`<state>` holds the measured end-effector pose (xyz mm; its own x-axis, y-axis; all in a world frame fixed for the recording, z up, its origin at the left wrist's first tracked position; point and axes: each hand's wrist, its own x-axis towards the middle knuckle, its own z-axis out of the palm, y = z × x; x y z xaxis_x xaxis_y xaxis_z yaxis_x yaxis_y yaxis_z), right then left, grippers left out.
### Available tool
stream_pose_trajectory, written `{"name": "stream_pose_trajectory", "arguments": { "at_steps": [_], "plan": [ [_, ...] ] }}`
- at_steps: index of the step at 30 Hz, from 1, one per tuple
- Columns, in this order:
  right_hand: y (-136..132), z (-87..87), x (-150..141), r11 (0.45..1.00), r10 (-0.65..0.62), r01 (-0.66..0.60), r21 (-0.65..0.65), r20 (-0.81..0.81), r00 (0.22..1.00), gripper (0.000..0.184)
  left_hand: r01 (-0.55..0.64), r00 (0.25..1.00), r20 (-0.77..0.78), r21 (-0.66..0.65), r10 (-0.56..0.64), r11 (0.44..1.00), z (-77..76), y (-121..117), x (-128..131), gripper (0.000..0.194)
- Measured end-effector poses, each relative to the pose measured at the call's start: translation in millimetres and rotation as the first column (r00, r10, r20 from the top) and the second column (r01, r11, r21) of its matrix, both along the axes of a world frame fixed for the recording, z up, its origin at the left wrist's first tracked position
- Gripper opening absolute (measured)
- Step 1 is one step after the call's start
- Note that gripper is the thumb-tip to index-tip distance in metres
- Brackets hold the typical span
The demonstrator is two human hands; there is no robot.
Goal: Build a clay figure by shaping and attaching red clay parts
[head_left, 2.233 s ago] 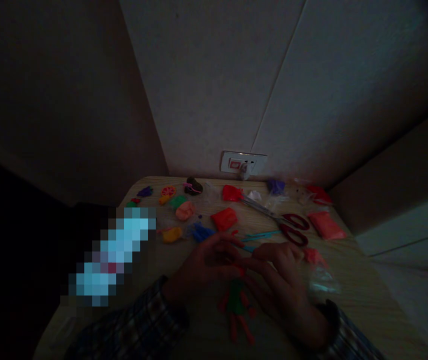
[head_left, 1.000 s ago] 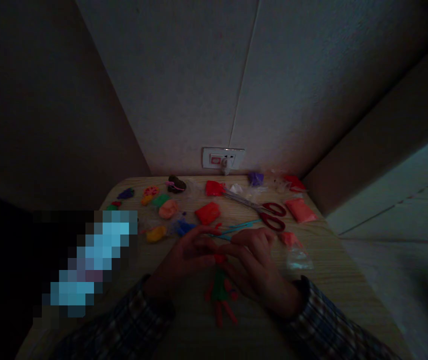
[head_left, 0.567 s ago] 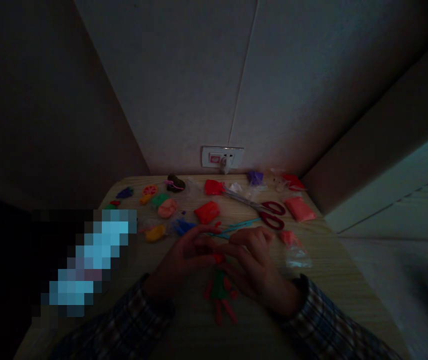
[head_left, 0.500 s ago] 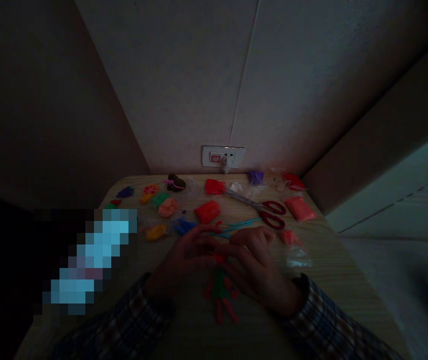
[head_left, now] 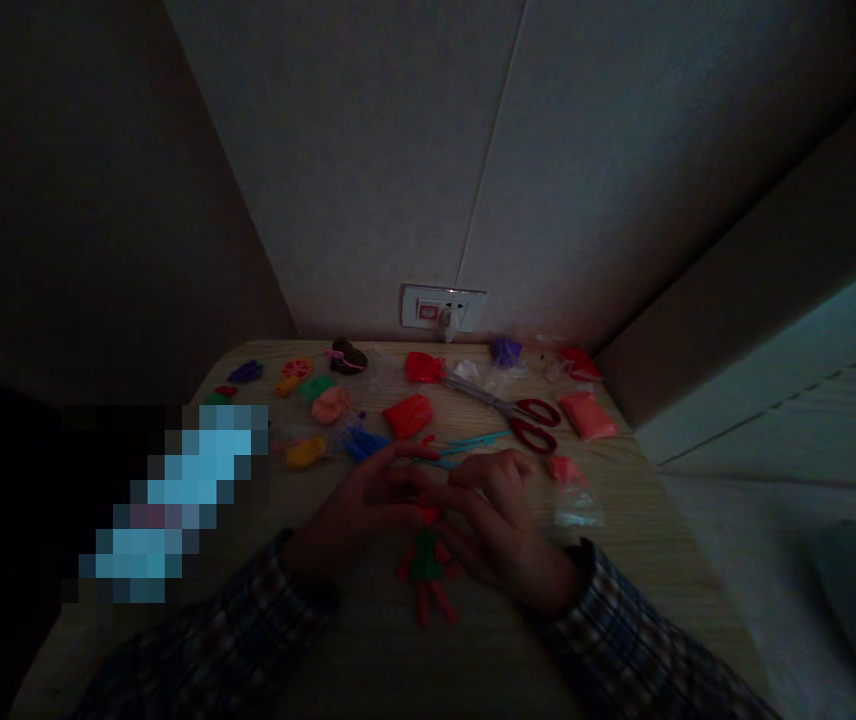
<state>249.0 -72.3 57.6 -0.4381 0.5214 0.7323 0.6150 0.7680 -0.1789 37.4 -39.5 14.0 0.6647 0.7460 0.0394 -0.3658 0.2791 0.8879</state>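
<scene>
A small lump of red modelling clay sits between the fingertips of both hands. My left hand comes in from the left, its thumb and fingers closed on the lump. My right hand pinches it from the other side, with the index finger curled above. Just below lies a little clay figure with a green body and pinkish-red arms and legs. Whether the red lump touches the figure's top, I cannot tell. Thin blue strips lie beyond the fingers.
Red-handled scissors lie behind my right hand. Across the back are a red clay packet, blue clay, yellow clay and a pink packet. A wall socket is behind the table. A pixelated bright object is at left.
The whole view has shifted slightly, so the table and hands appear a little up and to the left. Both hands keep nearly the same pose around the red clay.
</scene>
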Motion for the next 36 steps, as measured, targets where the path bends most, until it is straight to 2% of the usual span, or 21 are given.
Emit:
{"name": "stream_pose_trajectory", "arguments": {
  "at_steps": [10, 19, 26, 36],
  "plan": [
    [0.5, -5.9, 1.5, 0.999, -0.005, 0.006, -0.043, 0.015, 1.0, 0.018, -0.004, 1.0, -0.027, 0.001, 0.004, 1.0, 6.1, -0.3, -1.8, 0.039],
    [1.3, 1.6, -0.7, 1.0, -0.001, 0.001, 0.005, -0.01, 1.0, 0.027, 0.007, 0.998, -0.063, 0.026, -0.005, 1.0, 0.6, -0.9, 2.9, 0.04],
    [0.1, -0.8, 0.4, 1.0, -0.007, 0.007, 0.022, 0.008, 1.0, 0.017, 0.022, 0.994, -0.106, 0.036, -0.018, 0.999, 2.0, -0.7, 0.9, 0.039],
    [-0.1, -3.3, 5.5, 1.0, 0.023, -0.022, -0.017, 0.029, 0.999, 0.016, 0.049, 0.996, -0.079, 0.049, -0.045, 0.998, 5.7, -0.9, -3.7, 0.04]
  ]
}}
